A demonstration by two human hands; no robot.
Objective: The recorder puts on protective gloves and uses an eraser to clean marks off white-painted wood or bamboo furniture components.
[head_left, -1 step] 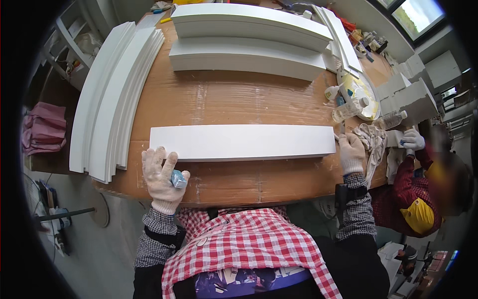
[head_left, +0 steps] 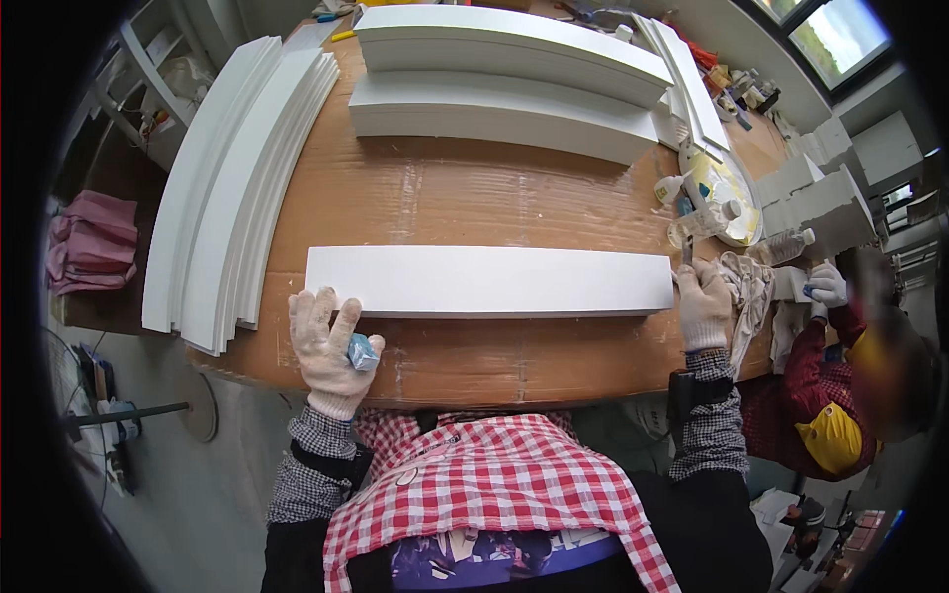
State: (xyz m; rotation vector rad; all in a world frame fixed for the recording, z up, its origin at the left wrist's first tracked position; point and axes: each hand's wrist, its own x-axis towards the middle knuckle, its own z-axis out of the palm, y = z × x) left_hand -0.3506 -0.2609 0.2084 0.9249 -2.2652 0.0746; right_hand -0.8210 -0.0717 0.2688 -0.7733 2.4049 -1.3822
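Note:
A long white board (head_left: pixel 489 282) lies crosswise on the brown-covered table in front of me. At its left front corner is my left hand (head_left: pixel 331 351), in a cream knit glove, with the fingertips against the edge. A small light-blue block (head_left: pixel 363 352) is tucked at the thumb of that hand, the fingers stretched out. Just beyond the board's right end, my gloved right hand (head_left: pixel 704 308) is closed round a thin metal blade-like tool (head_left: pixel 688 249). The tool's tip points away from me; its grip is hidden by the glove. A crumpled white cloth (head_left: pixel 749 287) lies beside this hand.
White boards (head_left: pixel 237 188) are stacked along the left, with more stacks (head_left: pixel 499 94) at the far side. Clear bottles (head_left: pixel 704 222) and a round tray (head_left: pixel 751 203) stand at the right. A co-worker's gloved hand (head_left: pixel 826 285) is beyond the cloth.
The whole view has shifted slightly, so the table and boards sit a little farther right in it. Both hands keep nearly the same places at the board.

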